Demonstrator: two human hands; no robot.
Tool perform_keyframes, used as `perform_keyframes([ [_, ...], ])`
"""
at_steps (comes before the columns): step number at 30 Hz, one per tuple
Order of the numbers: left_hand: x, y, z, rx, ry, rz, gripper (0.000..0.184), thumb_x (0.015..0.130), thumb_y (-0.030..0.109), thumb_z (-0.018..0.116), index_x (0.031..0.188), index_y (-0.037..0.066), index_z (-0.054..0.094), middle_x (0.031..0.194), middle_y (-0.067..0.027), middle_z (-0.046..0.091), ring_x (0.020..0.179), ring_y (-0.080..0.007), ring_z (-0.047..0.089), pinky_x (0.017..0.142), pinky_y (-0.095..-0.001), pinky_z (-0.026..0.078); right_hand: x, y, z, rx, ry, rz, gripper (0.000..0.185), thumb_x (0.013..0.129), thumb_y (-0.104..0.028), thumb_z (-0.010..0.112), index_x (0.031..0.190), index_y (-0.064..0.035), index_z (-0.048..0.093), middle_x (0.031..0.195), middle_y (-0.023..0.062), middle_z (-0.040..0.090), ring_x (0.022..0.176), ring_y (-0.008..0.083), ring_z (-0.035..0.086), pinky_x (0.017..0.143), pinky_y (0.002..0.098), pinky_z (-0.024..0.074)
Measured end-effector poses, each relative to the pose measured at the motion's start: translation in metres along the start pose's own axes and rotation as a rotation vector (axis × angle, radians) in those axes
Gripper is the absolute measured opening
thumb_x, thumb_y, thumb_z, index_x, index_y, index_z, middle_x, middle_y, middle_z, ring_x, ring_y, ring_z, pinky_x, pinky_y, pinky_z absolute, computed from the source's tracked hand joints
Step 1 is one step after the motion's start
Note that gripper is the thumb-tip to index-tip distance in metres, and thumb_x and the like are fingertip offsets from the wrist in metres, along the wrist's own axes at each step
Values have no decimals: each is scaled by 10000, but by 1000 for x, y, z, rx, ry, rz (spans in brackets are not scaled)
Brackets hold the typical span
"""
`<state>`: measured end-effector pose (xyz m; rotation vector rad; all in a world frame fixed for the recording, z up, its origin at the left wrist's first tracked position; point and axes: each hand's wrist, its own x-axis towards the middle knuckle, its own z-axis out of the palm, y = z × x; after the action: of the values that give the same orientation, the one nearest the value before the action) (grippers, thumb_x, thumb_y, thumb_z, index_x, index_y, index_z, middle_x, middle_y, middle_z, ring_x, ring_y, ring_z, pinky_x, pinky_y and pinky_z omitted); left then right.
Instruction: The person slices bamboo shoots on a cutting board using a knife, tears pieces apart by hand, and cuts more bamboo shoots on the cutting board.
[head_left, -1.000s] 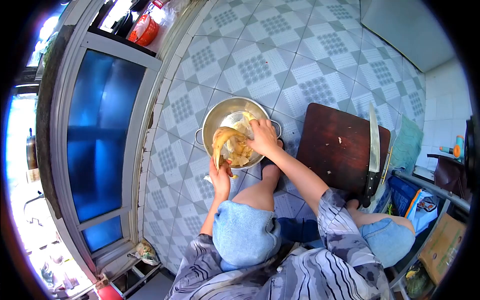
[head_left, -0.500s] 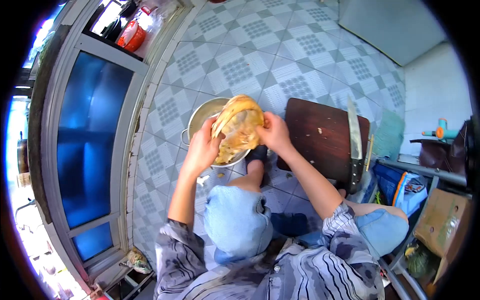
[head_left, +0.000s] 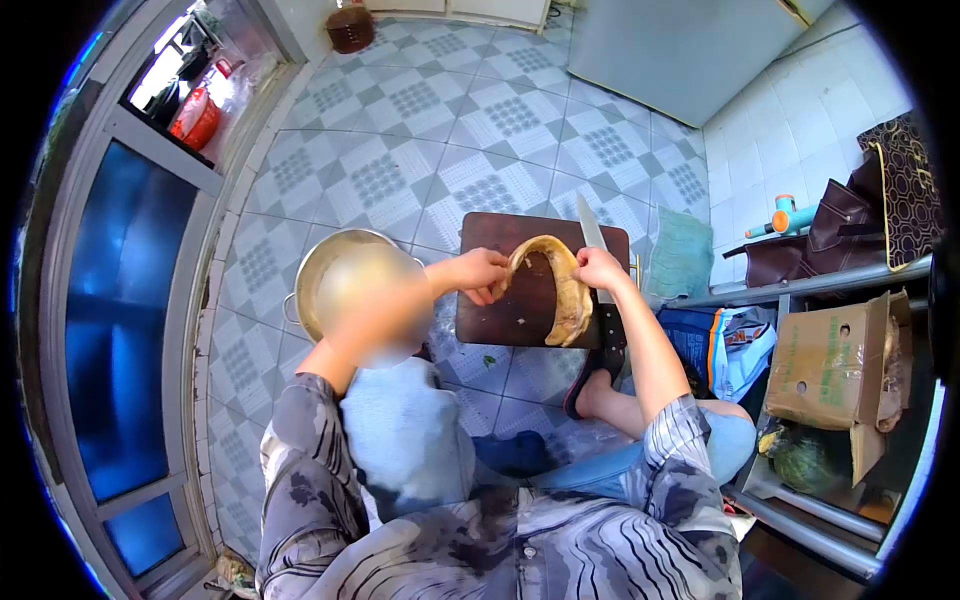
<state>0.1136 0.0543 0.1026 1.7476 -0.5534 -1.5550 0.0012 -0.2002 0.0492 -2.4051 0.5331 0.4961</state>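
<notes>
My left hand (head_left: 482, 274) pinches one end of a floppy, yellowish piece of what looks like meat or skin (head_left: 572, 300). On its other side my right hand (head_left: 597, 270) grips the edge, and the piece hangs in a curved loop over the dark wooden cutting board (head_left: 482, 232). A large knife (head_left: 591, 226) lies along the board's right side, its black handle toward me and partly behind my right wrist. Left of the board stands a metal pot (head_left: 310, 262); a blurred patch hides most of its inside.
A green cloth or mat (head_left: 682, 252) lies right of the board. Further right, a metal rack (head_left: 750, 292) holds a cardboard box (head_left: 822, 352), bags and a dark green melon or squash (head_left: 802, 458). A glazed door frame (head_left: 150, 320) borders the left side; a grey cabinet (head_left: 680, 50) stands behind.
Both hands have carried the yellowish piece from over the pot rightward to over the cutting board. It is now stretched into an open loop. The camera view has shifted right.
</notes>
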Motion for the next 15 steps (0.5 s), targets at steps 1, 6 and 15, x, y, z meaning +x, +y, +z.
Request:
perform_keyframes([
  [1,2,-5,2,-11,-15,-1,470,869,233,492,1283,22,420,955,-113,613,673,-192,634,584,-303,548,1,3,0,16,-26,-25,186,647,-199,680,703,-48,586,641,77,587,616,181,562,593,330,451],
  [6,-53,-42,-16,235,173,27,373,872,174,513,1206,7,508,875,-131,619,696,-187,628,658,-309,527,-3,-10,-3,-156,-64,1,219,672,-236,651,796,-59,613,765,121,632,739,261,609,675,375,475],
  [15,-138,-260,-95,360,591,-501,346,730,214,636,985,-17,602,1009,-217,613,992,-312,583,853,-378,462,-28,-99,-3,-674,64,-54,193,765,-152,509,868,-23,610,891,168,652,876,345,595,765,455,445],
])
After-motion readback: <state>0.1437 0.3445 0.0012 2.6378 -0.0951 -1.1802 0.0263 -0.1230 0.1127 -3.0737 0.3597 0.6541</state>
